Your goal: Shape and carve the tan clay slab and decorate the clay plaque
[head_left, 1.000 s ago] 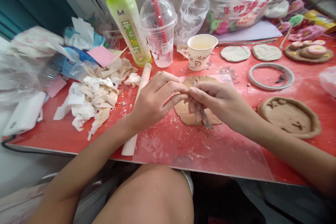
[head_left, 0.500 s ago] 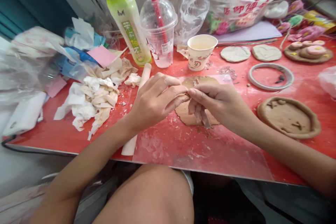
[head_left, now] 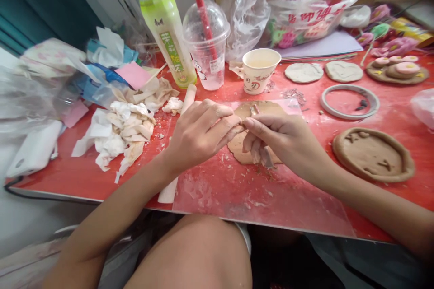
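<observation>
My left hand [head_left: 205,133] is closed, its fingertips pinched against those of my right hand. A tiny brown bit, seemingly clay [head_left: 242,123], shows where the fingertips meet; most of it is hidden. My right hand [head_left: 280,133] also has a slim clay tool tucked in its curled fingers. The tool's flat metal blade [head_left: 267,159] sticks out below, and its other end rises above the hand. Beneath both hands lies a rolled-out brown clay slab [head_left: 239,146], on a clear plastic sheet [head_left: 217,189]. A pale rolling pin [head_left: 168,191] lies partly under my left forearm.
On the right are a clay dish with a raised rim [head_left: 373,156], a tape ring [head_left: 350,116] and pale clay discs [head_left: 303,72]. A paper cup [head_left: 259,74], a lidded plastic cup [head_left: 208,54] and a drink bottle [head_left: 169,36] stand behind. Crumpled tissues [head_left: 125,128] lie left.
The camera view has shifted slightly, so the table sits a little lower. Both hands stay pinched together over the slab with almost no movement.
</observation>
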Demonstrator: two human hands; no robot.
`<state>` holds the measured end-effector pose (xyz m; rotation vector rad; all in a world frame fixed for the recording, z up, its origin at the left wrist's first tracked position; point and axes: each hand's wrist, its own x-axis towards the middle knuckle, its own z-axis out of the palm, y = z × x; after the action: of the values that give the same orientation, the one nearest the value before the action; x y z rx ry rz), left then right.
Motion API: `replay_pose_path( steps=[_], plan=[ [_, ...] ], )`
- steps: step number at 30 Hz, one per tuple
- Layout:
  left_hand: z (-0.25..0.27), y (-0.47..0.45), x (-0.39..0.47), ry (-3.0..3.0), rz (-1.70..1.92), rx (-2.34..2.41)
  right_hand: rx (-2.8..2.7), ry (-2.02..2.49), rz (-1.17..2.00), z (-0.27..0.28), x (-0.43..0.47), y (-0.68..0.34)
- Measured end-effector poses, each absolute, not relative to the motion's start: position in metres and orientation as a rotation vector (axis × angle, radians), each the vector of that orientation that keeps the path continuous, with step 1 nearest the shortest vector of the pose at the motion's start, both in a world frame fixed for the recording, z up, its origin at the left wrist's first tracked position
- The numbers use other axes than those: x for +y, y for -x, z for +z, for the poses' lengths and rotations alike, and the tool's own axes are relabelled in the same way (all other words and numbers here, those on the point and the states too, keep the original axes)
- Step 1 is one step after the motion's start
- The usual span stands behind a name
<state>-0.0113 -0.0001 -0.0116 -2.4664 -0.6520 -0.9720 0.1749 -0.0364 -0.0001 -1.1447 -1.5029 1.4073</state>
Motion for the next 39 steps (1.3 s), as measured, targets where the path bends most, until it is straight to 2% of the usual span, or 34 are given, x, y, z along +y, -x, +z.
replay_pose_path(
  steps=[22, 39],
  plan=[
    [-0.007, 0.009, -0.001, 2.491, -0.97, -0.701, -1.301, 1.05, 1.728, -0.001, -0.028, -0.177],
    [-0.009, 0.011, 0.001, 2.506, -0.875, -0.757, -1.331, 1.04, 1.696, -0.006, -0.024, -0.178]
  ],
)
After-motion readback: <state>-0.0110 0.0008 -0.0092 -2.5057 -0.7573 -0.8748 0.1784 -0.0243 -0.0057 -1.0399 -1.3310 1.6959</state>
